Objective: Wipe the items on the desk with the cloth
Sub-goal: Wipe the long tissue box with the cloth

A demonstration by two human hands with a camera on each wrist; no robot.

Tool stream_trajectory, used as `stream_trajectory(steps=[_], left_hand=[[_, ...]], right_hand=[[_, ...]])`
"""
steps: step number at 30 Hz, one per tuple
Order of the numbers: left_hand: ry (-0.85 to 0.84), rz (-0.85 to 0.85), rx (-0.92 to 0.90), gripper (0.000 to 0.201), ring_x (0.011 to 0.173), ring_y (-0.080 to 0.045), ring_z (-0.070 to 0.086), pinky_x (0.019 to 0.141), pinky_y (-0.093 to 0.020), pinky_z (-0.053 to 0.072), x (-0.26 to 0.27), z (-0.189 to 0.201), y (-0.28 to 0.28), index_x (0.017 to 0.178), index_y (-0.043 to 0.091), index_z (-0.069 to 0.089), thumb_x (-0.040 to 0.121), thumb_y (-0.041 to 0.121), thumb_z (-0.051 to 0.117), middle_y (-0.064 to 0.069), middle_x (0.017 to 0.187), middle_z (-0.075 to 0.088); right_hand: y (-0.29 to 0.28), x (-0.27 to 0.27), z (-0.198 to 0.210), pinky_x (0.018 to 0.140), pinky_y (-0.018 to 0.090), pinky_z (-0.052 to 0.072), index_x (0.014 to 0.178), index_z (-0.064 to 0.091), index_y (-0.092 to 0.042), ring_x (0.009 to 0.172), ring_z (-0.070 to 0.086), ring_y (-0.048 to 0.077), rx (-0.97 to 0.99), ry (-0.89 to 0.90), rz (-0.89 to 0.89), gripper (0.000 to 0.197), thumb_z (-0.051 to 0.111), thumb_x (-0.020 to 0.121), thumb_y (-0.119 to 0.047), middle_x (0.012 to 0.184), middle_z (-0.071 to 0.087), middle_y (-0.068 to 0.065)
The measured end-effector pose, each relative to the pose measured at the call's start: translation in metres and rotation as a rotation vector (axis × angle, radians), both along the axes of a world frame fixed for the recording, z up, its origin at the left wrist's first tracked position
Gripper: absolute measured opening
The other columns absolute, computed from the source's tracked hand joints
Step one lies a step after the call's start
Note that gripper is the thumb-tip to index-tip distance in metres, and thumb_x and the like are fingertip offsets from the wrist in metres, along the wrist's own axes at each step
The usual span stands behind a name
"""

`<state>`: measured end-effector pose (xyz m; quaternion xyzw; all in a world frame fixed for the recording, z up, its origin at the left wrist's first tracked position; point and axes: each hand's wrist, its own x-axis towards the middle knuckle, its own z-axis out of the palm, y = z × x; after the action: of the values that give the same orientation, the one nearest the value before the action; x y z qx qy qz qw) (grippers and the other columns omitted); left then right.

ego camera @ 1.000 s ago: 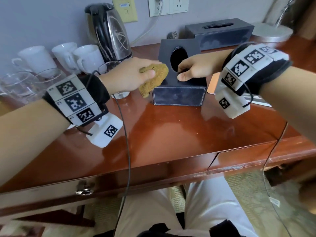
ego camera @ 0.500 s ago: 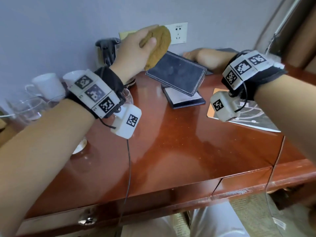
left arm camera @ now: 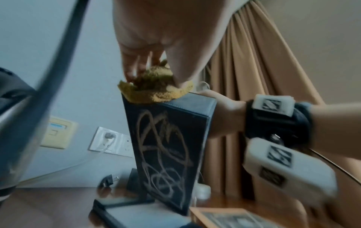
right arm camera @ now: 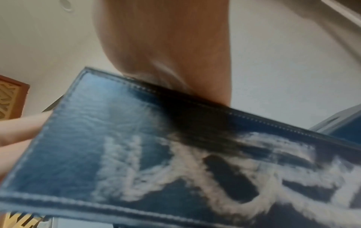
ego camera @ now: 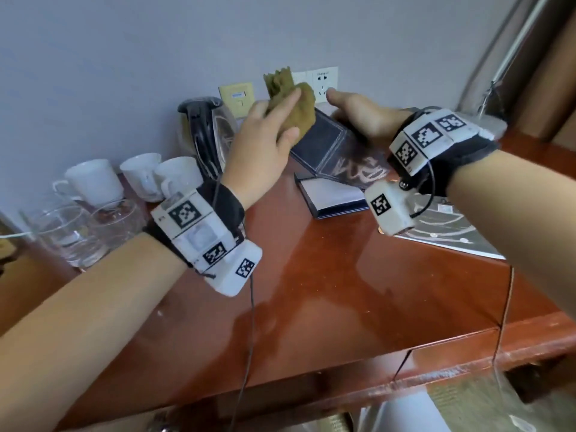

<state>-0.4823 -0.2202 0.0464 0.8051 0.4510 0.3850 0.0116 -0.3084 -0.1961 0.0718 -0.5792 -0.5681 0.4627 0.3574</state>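
Two hands are busy: my left hand point(ego camera: 265, 132) squeezes the cloth point(ego camera: 293, 110) on the dark box point(left arm camera: 168, 154), my right hand point(ego camera: 361, 116) grips it, and next I should rub off the white scribbles point(left arm camera: 164, 152).

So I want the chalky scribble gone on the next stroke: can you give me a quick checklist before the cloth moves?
1. Cloth held by left hand: ok, fingers and thumb curl round it.
2. Dark box steadied: ok, right hand holds its far side, lifted and tilted off the desk.
3. Cloth touching the box: ok, it rests on the top edge.
4. Scribbled face reachable: ok, it faces out, uncovered below the cloth.
5. Scribble removed: not ok, pale marks cover that face.
6. Firmness of the right grip: cannot tell, fingers mostly hidden behind the box.
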Motion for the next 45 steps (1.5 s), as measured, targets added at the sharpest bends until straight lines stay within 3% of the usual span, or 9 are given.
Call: stream_trajectory(steps=[4, 15, 22, 32, 35, 37, 39, 41, 45], left_hand=[[-0.012, 0.217, -0.158, 0.048, 0.142, -0.031, 0.018, 0.114, -0.036, 0.015, -0.002, 0.021, 0.035, 0.151, 0.023, 0.024, 0.104, 0.028, 0.028, -0.018, 0.151, 0.026], [-0.068, -0.188, -0.126, 0.049, 0.141, -0.009, 0.022, 0.09, 0.009, 0.008, 0.012, -0.001, -0.017, 0.151, 0.024, 0.023, 0.104, 0.022, 0.035, 0.001, 0.158, 0.02], [-0.048, -0.034, -0.3, 0.049, 0.145, -0.018, 0.022, 0.113, -0.025, 0.019, 0.007, 0.026, 0.019, 0.153, 0.024, 0.013, 0.106, 0.028, 0.025, -0.004, 0.16, 0.017], [-0.044, -0.254, -0.118, 0.047, 0.136, -0.006, 0.027, 0.097, -0.005, 0.017, 0.028, 0.005, -0.023, 0.149, 0.024, 0.03, 0.103, 0.018, 0.038, -0.002, 0.156, 0.027], [-0.091, -0.24, -0.042, 0.048, 0.142, -0.018, 0.027, 0.101, -0.005, 0.016, 0.029, -0.008, -0.025, 0.148, 0.018, 0.032, 0.101, 0.012, 0.041, -0.007, 0.155, 0.029], [-0.151, -0.174, -0.113, 0.048, 0.136, -0.015, 0.037, 0.095, 0.002, 0.018, 0.027, -0.003, -0.017, 0.15, 0.019, 0.028, 0.103, 0.014, 0.037, -0.006, 0.155, 0.029], [-0.205, -0.101, -0.248, 0.046, 0.111, -0.003, 0.052, 0.082, 0.002, 0.027, 0.025, 0.01, -0.005, 0.151, 0.021, 0.024, 0.105, 0.022, 0.03, 0.0, 0.148, 0.041], [-0.278, -0.102, -0.386, 0.046, 0.094, 0.004, 0.051, 0.076, -0.006, 0.034, 0.021, 0.023, 0.012, 0.151, 0.024, 0.022, 0.106, 0.028, 0.026, 0.012, 0.117, 0.055], [-0.366, -0.182, -0.517, 0.046, 0.141, -0.013, 0.03, 0.112, -0.021, 0.023, 0.017, 0.038, 0.035, 0.151, 0.019, 0.022, 0.106, 0.028, 0.025, 0.0, 0.152, 0.034]], right_hand=[[-0.001, -0.004, 0.003, 0.05, 0.017, 0.044, 0.068, 0.057, -0.013, 0.05, 0.057, 0.014, 0.031, 0.12, 0.017, 0.044, 0.037, 0.097, -0.039, 0.055, 0.062, 0.001], [-0.019, 0.013, 0.001, 0.056, 0.02, 0.048, 0.08, 0.064, -0.013, 0.059, 0.063, 0.016, 0.032, 0.185, 0.003, 0.03, 0.045, 0.094, -0.032, 0.072, 0.068, 0.003], [-0.034, 0.011, -0.005, 0.049, 0.017, 0.043, 0.07, 0.062, -0.018, 0.048, 0.058, 0.01, 0.064, 0.184, -0.032, 0.037, 0.042, 0.096, -0.036, 0.057, 0.065, -0.004], [-0.033, 0.018, 0.003, 0.039, 0.013, 0.039, 0.07, 0.057, -0.011, 0.04, 0.057, 0.011, 0.134, 0.186, -0.077, 0.031, 0.04, 0.095, -0.02, 0.049, 0.062, -0.001], [-0.031, 0.019, 0.001, 0.063, 0.025, 0.051, 0.09, 0.065, -0.009, 0.065, 0.066, 0.018, 0.133, 0.151, -0.036, 0.027, 0.042, 0.094, -0.023, 0.078, 0.071, 0.006], [-0.03, 0.019, -0.002, 0.067, 0.025, 0.048, 0.092, 0.064, -0.013, 0.069, 0.065, 0.02, 0.087, 0.166, -0.049, 0.03, 0.041, 0.096, -0.032, 0.083, 0.07, 0.006], [-0.029, 0.019, -0.001, 0.051, 0.016, 0.045, 0.081, 0.061, -0.014, 0.053, 0.061, 0.014, 0.079, 0.192, -0.058, 0.034, 0.038, 0.098, -0.032, 0.067, 0.068, 0.001], [-0.027, 0.021, 0.001, 0.039, 0.012, 0.038, 0.074, 0.057, -0.014, 0.042, 0.055, 0.011, 0.089, 0.188, -0.049, 0.036, 0.036, 0.098, -0.03, 0.061, 0.065, 0.001], [-0.023, 0.024, -0.001, 0.035, 0.016, 0.036, 0.071, 0.057, -0.014, 0.04, 0.051, 0.012, 0.087, 0.169, -0.024, 0.039, 0.037, 0.097, -0.034, 0.067, 0.059, 0.005]])
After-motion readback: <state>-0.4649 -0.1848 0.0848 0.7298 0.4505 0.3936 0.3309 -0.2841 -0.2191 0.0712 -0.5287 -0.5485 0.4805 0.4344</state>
